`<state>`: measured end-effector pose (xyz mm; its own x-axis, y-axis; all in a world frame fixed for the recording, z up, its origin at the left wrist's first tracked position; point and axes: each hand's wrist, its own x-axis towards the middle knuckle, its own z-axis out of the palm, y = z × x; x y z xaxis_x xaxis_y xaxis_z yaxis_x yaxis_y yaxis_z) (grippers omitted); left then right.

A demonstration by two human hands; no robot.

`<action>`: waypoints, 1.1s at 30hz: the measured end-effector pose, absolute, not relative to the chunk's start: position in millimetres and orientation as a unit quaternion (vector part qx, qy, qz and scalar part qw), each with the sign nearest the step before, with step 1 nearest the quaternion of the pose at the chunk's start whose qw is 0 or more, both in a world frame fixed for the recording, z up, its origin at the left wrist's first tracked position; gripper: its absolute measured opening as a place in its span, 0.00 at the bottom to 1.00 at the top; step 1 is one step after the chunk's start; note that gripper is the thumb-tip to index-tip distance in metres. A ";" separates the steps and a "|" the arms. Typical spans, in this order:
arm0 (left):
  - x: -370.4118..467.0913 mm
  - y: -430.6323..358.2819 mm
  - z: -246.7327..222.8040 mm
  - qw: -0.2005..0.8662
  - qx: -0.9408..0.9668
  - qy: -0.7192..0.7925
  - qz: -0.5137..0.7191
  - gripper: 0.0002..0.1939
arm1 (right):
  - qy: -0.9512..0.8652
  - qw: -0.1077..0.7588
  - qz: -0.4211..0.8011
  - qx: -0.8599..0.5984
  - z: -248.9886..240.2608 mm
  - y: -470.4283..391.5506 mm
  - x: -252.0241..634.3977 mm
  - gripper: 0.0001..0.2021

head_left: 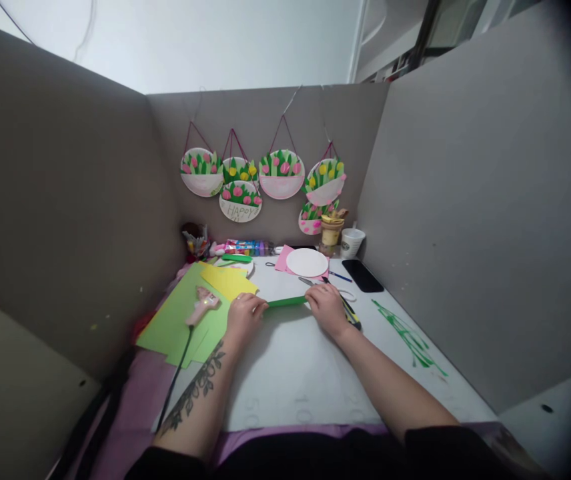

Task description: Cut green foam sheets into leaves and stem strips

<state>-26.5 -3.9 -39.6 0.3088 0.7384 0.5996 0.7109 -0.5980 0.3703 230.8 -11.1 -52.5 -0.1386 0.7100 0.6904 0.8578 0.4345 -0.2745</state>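
A narrow strip of green paper (287, 303) stretches between my two hands over the white table. My left hand (245, 315) pinches its left end between thumb and fingers. At the other end, my right hand (326, 308) is closed on the strip as well. Just beyond the right hand lie scissors (348, 295) and a black-and-yellow utility knife (353, 319), both partly covered by that hand. To the left of my left hand, a pink glue gun (203, 305) rests on light green sheets (165, 330) and near yellow paper (228, 281).
A white paper plate (307, 263) lies on pink paper at the back. A black phone (362, 276) and thin green scraps (410, 337) are on the right. Decorated half-plate baskets (282, 175) hang on the grey back panel (255, 110). A white cup (352, 243) stands back right.
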 end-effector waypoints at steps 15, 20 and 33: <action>-30.0 -5.9 -42.3 0.080 0.792 0.420 0.436 0.09 | -0.544 0.525 0.435 -0.489 -60.9 -10.2 217.1 0.28; -29.9 -11.4 -34.8 0.086 0.804 0.399 0.432 0.10 | -0.517 0.538 0.433 -0.506 -60.6 -2.9 222.6 0.25; -24.2 -8.8 -46.6 0.074 0.869 0.442 0.208 0.09 | -0.675 0.324 0.320 -0.581 -70.3 -9.6 219.7 0.12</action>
<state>-24.2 -8.8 -46.6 0.5229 0.7994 0.2958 0.7376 -0.5983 0.3129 219.7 -9.6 -70.3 -0.1159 0.9911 0.0651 0.5768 0.1205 -0.8079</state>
